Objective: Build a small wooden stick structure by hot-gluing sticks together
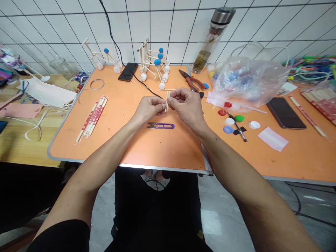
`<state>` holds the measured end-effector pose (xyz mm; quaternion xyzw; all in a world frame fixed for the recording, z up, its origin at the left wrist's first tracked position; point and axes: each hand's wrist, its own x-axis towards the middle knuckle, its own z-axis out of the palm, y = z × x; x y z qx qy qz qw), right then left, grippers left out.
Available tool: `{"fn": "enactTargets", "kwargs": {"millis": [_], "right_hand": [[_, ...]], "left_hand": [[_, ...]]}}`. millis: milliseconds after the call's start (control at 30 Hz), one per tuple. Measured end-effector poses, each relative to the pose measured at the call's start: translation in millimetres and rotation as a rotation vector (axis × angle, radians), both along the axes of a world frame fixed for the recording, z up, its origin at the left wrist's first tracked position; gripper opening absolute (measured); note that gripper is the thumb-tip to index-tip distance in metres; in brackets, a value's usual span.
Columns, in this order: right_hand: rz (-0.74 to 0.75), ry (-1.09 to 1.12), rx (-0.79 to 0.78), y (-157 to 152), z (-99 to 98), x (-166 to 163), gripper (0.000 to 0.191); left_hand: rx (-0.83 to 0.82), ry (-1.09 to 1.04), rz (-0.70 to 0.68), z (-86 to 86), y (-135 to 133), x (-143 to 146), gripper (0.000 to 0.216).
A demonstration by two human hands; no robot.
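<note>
Near the middle of the orange table, my left hand and my right hand meet, fingertips pinched on a few short wooden sticks held upright side by side. How the sticks touch one another is partly hidden by the fingers. Just below the hands lies a pair of purple thread snips, blades to the left. One more thin stick rests flat behind the fingers. Farther back stand small stick models with white bottle-cap wheels and blue caps.
Wrapped chopsticks lie at left. A black phone with a cable is at the back. Pliers, a glass tea bottle and a plastic bag stand or lie right of it. Bottle caps, a craft knife and another phone are at right.
</note>
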<state>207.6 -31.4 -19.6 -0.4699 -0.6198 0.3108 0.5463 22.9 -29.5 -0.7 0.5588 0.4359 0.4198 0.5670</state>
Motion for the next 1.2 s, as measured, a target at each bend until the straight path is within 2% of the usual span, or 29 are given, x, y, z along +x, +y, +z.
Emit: {"fn": "enactTargets", "kwargs": {"millis": [367, 800, 1200], "right_hand": [[-0.005, 0.025, 0.011, -1.5, 0.6, -2.5, 0.018], [-0.001, 0.02, -0.004, -1.7, 0.9, -2.4, 0.027], [-0.018, 0.014, -0.001, -1.7, -0.2, -3.4, 0.025]], "left_hand": [[0.007, 0.02, 0.007, -1.2, 1.4, 0.5, 0.011], [0.014, 0.022, 0.001, -2.5, 2.2, -0.5, 0.008], [0.024, 0.007, -0.01, -1.3, 1.9, -0.3, 0.013]]}}
